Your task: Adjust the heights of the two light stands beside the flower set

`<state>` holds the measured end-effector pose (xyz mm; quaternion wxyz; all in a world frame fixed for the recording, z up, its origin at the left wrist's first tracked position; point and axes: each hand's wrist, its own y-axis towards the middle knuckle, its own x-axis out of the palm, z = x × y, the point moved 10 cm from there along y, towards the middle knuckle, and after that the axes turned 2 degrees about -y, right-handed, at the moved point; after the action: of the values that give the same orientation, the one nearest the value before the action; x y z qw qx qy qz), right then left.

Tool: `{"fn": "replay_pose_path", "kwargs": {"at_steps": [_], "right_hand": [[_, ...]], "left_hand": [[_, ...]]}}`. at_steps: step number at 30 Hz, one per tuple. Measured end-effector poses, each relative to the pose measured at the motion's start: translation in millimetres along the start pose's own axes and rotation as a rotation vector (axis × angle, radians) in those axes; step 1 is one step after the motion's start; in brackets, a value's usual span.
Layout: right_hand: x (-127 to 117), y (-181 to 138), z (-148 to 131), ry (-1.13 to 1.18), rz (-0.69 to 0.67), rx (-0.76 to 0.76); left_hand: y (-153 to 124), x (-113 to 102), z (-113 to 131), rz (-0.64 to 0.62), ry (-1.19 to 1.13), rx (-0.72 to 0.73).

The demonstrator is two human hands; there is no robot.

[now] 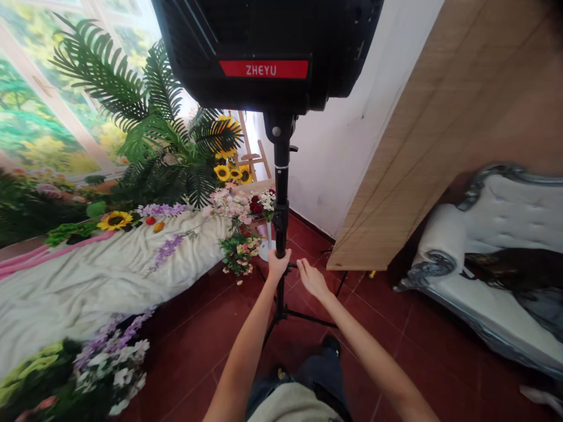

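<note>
Stand [281, 181] smack in the middle, upright on red tiles [193, 346], with a black light [272, 35] on top. Top of the light cut off by the upper edge, just the red ZHEYU label [264, 69] easy to read. Left hand [278, 263] wrapped round the stand in a proper grip, fingertips mostly hidden on the far side. Right hand [312, 278] just beside it, thumb and fingers bunched at the outer end of a small black knob [292, 265]. Looks like a pinch to me, but too small to make out exact fingers. Legs [310, 318] of the stand spread low over the tiles, partly lost behind the forearms [246, 340]. Off to the left, pale cloth [176, 281] with a sunflower [115, 221] on it, cut off by the left edge. Palm [176, 135] behind that, easel [263, 158] half hidden past the stand. Over to the right, wooden-looking panel [396, 146] and white sofa [444, 246], again cut off. Dark heap [510, 266] on the seat, too murky to name.
</note>
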<state>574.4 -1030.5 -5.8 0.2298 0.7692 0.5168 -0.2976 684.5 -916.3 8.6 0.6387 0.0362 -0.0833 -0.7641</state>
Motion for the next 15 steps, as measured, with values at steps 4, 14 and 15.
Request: {"fn": "replay_pose_path", "kwargs": {"at_steps": [4, 14, 15], "right_hand": [[-10, -4, -31, -0.281, 0.015, -0.305], [-1, 14, -29, 0.005, -0.068, -0.458], [-1, 16, -25, 0.066, -0.061, -0.415]], "left_hand": [[1, 1, -2, -0.009, 0.0, -0.001], [0, 1, -2, -0.014, -0.006, -0.03], [0, 1, 0, -0.017, -0.005, -0.023]]}}
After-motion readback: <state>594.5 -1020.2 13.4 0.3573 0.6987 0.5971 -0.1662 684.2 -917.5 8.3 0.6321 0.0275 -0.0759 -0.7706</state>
